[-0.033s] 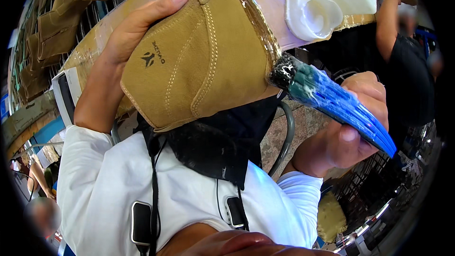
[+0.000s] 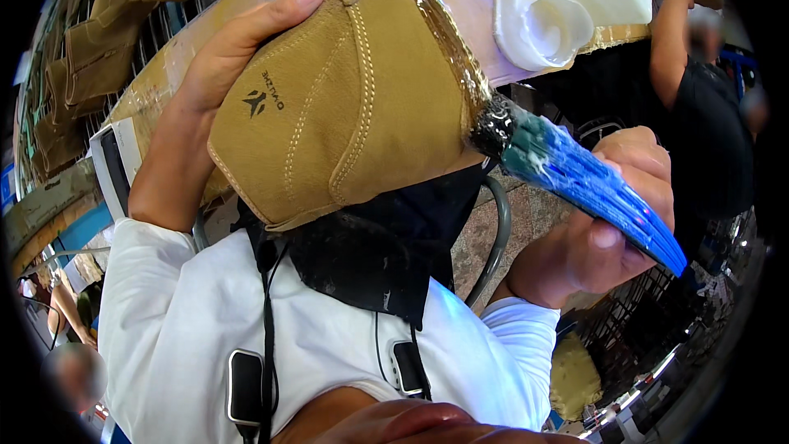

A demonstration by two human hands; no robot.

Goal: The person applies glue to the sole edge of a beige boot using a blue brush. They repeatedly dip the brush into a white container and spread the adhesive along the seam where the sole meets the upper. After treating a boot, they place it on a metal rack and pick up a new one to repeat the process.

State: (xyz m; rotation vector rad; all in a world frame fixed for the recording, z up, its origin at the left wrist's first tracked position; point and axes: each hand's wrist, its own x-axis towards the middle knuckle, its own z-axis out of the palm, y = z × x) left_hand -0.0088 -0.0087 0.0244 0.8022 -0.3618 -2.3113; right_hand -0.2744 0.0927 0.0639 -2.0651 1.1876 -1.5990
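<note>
Head view: left hand (image 2: 205, 107) grips a tan suede shoe upper w/ pale stitching (image 2: 345, 90) from behind, fingers wrapped on its back, thumb tip over the top edge. Right hand (image 2: 600, 222) has its fingers closed round a blue-handled brush (image 2: 592, 185), dark wet bristles touching the upper's glossy rim. White plastic jug (image 2: 567, 0) sits on the table just above. Risk, imo: glue creeping off the rim onto the suede face if the brush tilts, or smearing the dark apron (image 2: 386, 255) below.

Bright daylight, a wooden bench (image 2: 468, 0) with a white plastic jug (image 2: 559, 0), tan uppers on racks (image 2: 90, 41) at left.
</note>
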